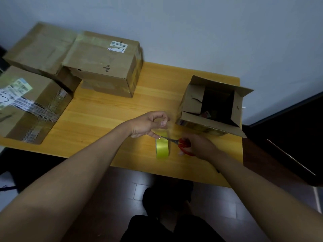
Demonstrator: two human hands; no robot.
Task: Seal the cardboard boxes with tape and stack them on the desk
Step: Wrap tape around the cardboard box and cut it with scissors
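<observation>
A yellow-green tape roll (162, 148) stands on edge near the front of the wooden desk (104, 110). My left hand (148, 124) pinches a clear strip of tape pulled up from the roll. My right hand (197, 145) grips red-handled scissors (181, 144), blades pointing left at the strip just above the roll. An open cardboard box (212, 105) with its flaps up sits at the right, beyond my hands. A closed box with a label (104, 65) stands at the back middle.
Two more cardboard boxes sit on the left: a flat one at the back (40, 48) and a taped one with labels at the front left (31, 105). A dark cabinet (288, 130) flanks the desk's right edge. A white wall rises behind.
</observation>
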